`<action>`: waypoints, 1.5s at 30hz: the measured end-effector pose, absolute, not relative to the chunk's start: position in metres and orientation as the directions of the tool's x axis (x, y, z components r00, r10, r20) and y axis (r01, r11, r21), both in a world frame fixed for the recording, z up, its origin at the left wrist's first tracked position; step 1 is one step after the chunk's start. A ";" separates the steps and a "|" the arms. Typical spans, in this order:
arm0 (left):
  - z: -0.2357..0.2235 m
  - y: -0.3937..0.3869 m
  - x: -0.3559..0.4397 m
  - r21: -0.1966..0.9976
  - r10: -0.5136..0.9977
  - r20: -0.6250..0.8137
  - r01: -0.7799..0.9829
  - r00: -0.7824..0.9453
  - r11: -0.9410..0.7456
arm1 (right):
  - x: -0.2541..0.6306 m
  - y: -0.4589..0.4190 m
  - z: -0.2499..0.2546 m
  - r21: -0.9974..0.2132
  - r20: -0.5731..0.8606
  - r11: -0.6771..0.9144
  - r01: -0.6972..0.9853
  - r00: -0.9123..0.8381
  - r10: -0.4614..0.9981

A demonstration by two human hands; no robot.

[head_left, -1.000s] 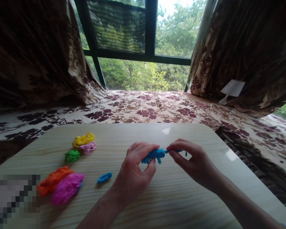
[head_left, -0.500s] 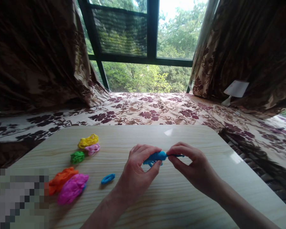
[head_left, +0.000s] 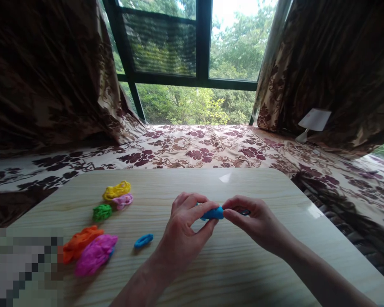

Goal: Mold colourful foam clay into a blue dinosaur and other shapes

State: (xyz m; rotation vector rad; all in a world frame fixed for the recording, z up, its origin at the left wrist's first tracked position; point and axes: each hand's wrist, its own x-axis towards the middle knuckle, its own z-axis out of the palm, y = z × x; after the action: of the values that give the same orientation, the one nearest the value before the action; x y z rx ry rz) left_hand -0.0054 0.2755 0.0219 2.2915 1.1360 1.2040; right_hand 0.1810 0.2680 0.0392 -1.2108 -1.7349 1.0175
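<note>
My left hand is closed round a blue bundle, gripped between thumb and fingers over the table. The bundle's right end shows past the fingertips; the rest is hidden in the palm. My right hand pinches at that end, its fingertips touching the bundle. A thin dark strand or loop shows by the right fingers; its kind I cannot make out. Left of my left hand lies a small blue ring-shaped coil on the tabletop.
At the table's left lie soft bundles: yellow, light pink, green, orange and bright pink, with some blue beneath. Beyond are a flowered cloth, a white lamp, curtains and a window.
My right fingertips have moved in against the bundle's end; before, a short thin strand stretched between them. The left fingers now cover more of the bundle. The view has shifted slightly.
</note>
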 end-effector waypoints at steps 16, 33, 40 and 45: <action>0.026 0.268 -0.002 0.805 0.955 0.274 0.515 0.117 -0.294 | 0.180 0.259 0.046 -0.518 0.703 0.603 0.607 -0.100 0.704; 0.028 0.262 0.004 0.757 0.887 0.415 0.464 0.204 -0.461 | 0.168 0.260 0.029 -0.645 0.615 0.616 0.453 -0.171 0.770; 0.026 0.261 0.004 0.755 0.891 0.418 0.479 0.176 -0.448 | 0.167 0.260 0.028 -0.643 0.607 0.624 0.444 -0.202 0.769; 0.027 0.262 0.005 0.748 0.880 0.440 0.469 0.179 -0.469 | 0.168 0.259 0.028 -0.648 0.580 0.613 0.452 -0.229 0.782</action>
State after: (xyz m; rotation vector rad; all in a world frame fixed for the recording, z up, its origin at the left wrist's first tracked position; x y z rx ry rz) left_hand 0.0053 0.2621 0.0274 2.0140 1.2670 1.2248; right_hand 0.1678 0.2595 0.0283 -0.9882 -1.8710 0.4284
